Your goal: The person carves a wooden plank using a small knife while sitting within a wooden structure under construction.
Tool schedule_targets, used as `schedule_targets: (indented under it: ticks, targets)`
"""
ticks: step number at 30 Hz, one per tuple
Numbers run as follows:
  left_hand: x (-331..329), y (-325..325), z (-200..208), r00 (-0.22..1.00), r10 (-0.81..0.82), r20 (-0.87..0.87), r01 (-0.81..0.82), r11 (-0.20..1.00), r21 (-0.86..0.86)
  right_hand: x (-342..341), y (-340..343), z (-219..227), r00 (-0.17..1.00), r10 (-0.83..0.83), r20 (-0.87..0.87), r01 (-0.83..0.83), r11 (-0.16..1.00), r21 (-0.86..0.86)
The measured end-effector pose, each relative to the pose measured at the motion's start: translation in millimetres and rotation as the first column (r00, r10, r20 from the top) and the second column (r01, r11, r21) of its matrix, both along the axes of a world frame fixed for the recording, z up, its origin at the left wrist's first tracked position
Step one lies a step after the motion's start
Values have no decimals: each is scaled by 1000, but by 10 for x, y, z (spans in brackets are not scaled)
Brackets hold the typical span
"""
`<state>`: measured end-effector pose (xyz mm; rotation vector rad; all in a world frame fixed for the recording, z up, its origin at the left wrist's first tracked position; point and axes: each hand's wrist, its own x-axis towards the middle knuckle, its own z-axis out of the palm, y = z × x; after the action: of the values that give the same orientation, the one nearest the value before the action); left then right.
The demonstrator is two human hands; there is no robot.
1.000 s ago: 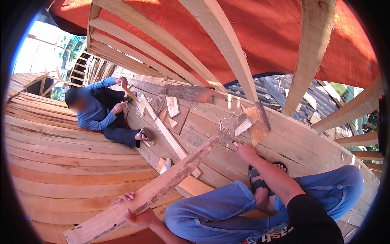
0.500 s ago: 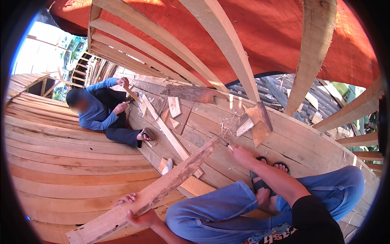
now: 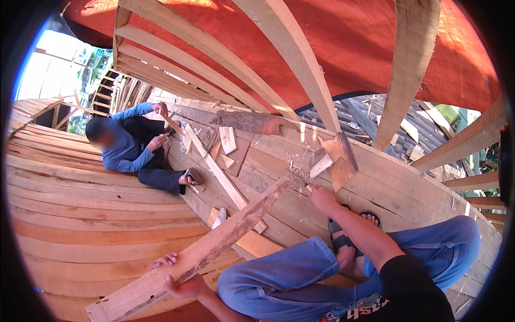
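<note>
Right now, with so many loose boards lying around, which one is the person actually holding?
The long rough plank running diagonally across the planking: the left hand grips its near end. The shorter offcuts lie farther off, untouched.

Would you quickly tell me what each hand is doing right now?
Left hand: closed on the long wooden plank.
Right hand: closed on a thin tool.

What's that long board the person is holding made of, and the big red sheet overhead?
The long board looks like raw, unfinished wood: pale, with visible grain and a rough, splintered dark edge. The left hand grips it. The red sheet seems to be tarpaulin or cloth; light glows through it, though which one is unclear.
</note>
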<state>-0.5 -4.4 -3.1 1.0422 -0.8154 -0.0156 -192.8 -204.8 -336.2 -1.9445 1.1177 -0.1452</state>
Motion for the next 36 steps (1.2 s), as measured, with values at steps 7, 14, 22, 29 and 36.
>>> schedule_targets:
  ticks: [7,14,22,29,36]
  targets:
    - [-11,26,21,1000,5,18,-5,1000,10,104,79,205,996,84,32,-85,994,61]
    - [-30,-54,-9,1000,-14,5,14,1000,-1,-9,-39,-302,997,-66,37,62,993,97]
    - [-22,-13,-16,1000,-18,8,18,1000,-3,-111,-40,-165,997,-72,-18,73,994,84]
    - [-14,24,11,1000,10,-12,-10,1000,-10,12,44,229,999,50,10,-50,999,7]
    - [-15,14,-6,1000,-6,-2,6,1000,7,24,47,89,1000,0,26,-2,997,75]
